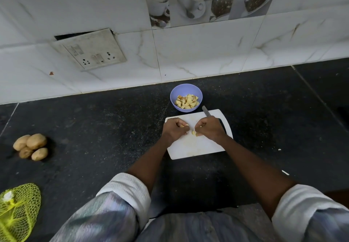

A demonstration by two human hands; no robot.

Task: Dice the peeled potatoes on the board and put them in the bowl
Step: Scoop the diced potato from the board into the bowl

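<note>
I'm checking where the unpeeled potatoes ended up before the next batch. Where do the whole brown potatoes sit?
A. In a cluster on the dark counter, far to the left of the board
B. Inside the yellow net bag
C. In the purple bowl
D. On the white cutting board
A: the whole potatoes lie clustered on the dark counter, well left of the cutting board; the bowl holds only diced pieces.

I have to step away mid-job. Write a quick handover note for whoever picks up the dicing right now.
Left hand: curled round potato pieces on the white cutting board.
Right hand: holds the knife, blade pointing toward the bowl, fingers also gathering pieces.
Purple bowl, just beyond the board, already holds a batch of dice.
Left: move the pieces on the board into the bowl.
Four unpeeled potatoes sit far left on the counter.
</note>
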